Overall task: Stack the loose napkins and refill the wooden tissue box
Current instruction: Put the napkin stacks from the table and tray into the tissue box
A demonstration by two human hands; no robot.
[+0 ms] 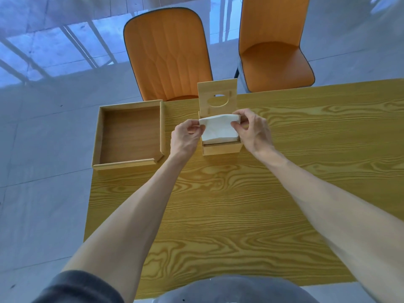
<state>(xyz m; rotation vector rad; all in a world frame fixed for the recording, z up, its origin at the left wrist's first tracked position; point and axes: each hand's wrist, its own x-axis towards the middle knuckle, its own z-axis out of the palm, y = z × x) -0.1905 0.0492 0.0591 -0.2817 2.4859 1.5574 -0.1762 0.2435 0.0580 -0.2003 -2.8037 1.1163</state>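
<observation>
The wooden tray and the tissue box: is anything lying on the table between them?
Nothing lies there. In the head view only the left hand hangs over that bare strip between tray and tissue box.

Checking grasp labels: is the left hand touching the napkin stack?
Touching: head view shows left hand fingertips pinching the napkin stack's left corner.

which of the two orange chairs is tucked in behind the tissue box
The left chair. Its back rises straight behind the tissue box, while the right chair stands off to the right with its seat showing.
</observation>
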